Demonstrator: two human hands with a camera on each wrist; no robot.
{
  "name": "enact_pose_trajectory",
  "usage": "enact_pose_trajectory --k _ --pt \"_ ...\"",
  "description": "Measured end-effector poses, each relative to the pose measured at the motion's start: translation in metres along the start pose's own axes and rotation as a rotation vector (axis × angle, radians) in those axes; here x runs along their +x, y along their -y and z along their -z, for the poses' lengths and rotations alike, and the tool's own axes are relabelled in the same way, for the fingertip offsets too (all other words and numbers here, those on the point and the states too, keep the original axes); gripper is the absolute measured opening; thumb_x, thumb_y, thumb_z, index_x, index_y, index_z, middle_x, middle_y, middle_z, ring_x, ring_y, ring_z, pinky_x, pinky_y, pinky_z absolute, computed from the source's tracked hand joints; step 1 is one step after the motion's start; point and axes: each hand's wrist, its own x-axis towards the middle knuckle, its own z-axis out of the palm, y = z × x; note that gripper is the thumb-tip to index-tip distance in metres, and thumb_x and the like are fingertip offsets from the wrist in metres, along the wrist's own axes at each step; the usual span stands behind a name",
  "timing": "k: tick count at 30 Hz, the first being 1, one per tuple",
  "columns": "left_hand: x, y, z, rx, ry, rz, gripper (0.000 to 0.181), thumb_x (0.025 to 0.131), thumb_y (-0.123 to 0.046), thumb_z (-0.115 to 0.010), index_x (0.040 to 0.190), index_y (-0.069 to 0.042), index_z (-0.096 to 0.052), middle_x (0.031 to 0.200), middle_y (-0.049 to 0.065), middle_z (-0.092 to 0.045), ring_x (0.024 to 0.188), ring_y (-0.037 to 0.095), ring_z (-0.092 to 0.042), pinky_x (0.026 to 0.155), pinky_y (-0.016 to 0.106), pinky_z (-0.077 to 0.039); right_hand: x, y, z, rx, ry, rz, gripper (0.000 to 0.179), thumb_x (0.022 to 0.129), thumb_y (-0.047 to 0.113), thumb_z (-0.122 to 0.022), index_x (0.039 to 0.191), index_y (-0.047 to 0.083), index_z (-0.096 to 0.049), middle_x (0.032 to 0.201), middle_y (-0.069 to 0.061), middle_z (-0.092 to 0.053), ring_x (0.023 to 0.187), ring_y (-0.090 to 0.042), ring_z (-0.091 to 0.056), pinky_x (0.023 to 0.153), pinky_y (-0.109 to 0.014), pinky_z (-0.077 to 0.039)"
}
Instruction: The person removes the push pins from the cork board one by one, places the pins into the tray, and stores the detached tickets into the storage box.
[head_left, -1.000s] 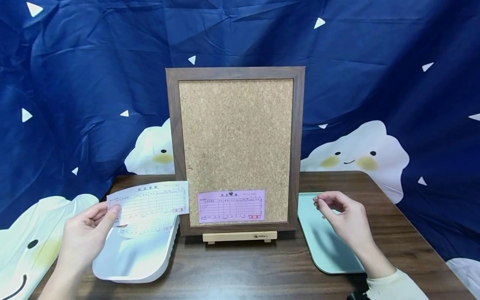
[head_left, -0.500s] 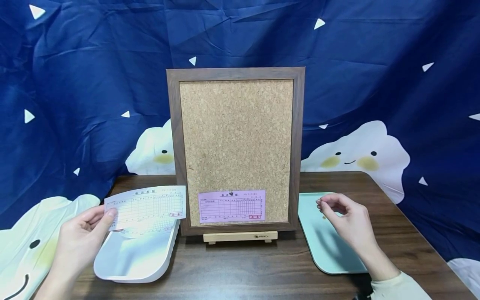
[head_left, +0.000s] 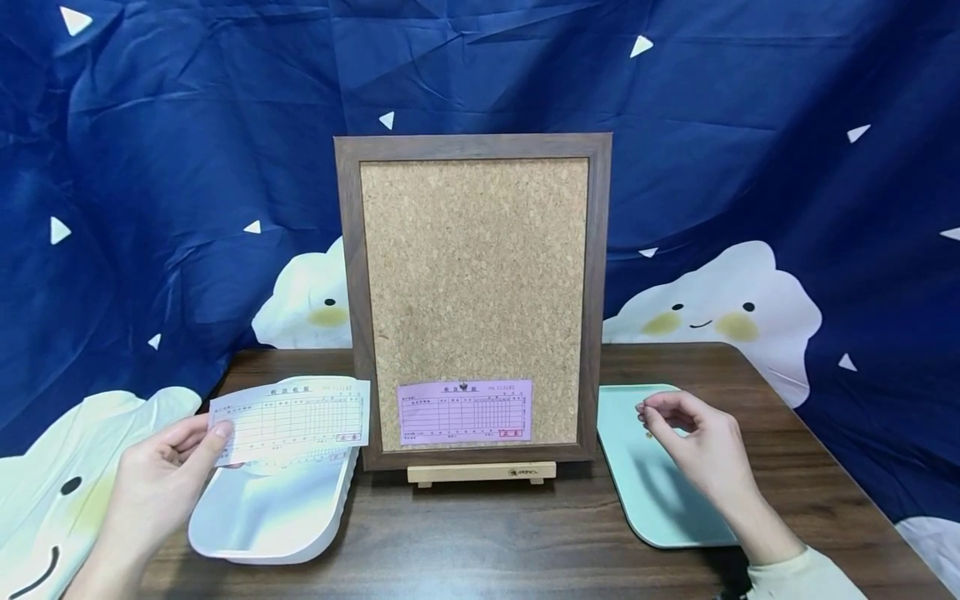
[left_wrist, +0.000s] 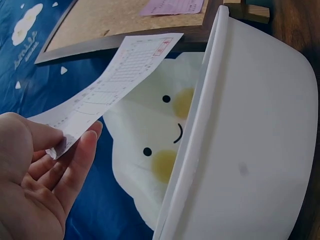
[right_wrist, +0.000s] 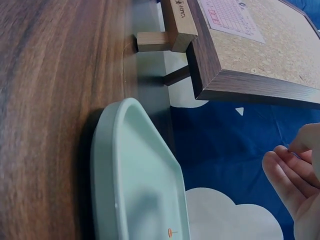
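Note:
My left hand (head_left: 153, 492) pinches the left end of a white receipt slip (head_left: 296, 408), thumb on top, above the white bin (head_left: 330, 533). In the left wrist view the slip (left_wrist: 115, 75) slants up toward the board. Another slip (head_left: 300, 457) shows below it in the bin, partly covered. Over the mint tray (head_left: 645, 521), my right hand (head_left: 705, 454) pinches a tiny thumbtack, mostly hidden by the fingertips. A framed cork board (head_left: 472, 275) stands upright between the hands. A purple receipt slip (head_left: 465, 417) is fixed at its bottom by a dark tack (head_left: 462, 386).
One orange thumbtack (right_wrist: 170, 233) lies in the tray. The board leans on a light wooden stand (head_left: 483, 473) on the dark wooden table (head_left: 450, 542). A blue cloth (head_left: 480, 67) with clouds hangs behind.
My left hand and its slip have sunk slightly and shifted a little left. The right hand has drifted slightly down and right, still pinching. The board and purple slip look the same.

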Motion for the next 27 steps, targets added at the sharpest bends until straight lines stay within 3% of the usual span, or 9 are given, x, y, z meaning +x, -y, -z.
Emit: enact_pose_trajectory --k 11,23,27 --pt "-0.001 0.009 0.004 0.018 0.041 0.013 0.037 0.107 -0.018 -0.068 0.127 0.014 -0.071 0.083 -0.048 -0.062 0.077 -0.020 -0.065 0.064 0.009 -0.054 -0.003 -0.006 0.002 0.003 0.025 0.002 0.024 0.084 -0.020 -0.076 0.095 0.001 -0.078 0.082 -0.012 -0.079 0.075 0.017 -0.065 0.074 -0.002 -0.051" --pt "0.000 0.016 0.006 0.014 0.068 0.000 0.037 0.108 -0.015 -0.067 0.126 0.017 -0.069 0.087 -0.040 -0.066 0.076 -0.019 -0.066 0.063 0.011 -0.056 -0.008 -0.013 0.011 -0.035 0.110 -0.088 0.017 0.089 -0.012 -0.078 0.096 0.004 -0.079 0.086 -0.014 -0.081 0.079 0.022 -0.065 0.071 -0.003 -0.051" --pt "0.002 0.019 0.009 0.061 0.063 -0.020 0.034 0.107 -0.014 -0.067 0.123 0.016 -0.071 0.088 -0.025 -0.075 0.078 -0.023 -0.063 0.064 0.007 -0.054 -0.010 -0.016 0.014 -0.059 0.141 -0.102 0.015 0.088 -0.010 -0.079 0.095 0.004 -0.079 0.088 -0.015 -0.081 0.081 0.024 -0.063 0.071 -0.003 -0.051"
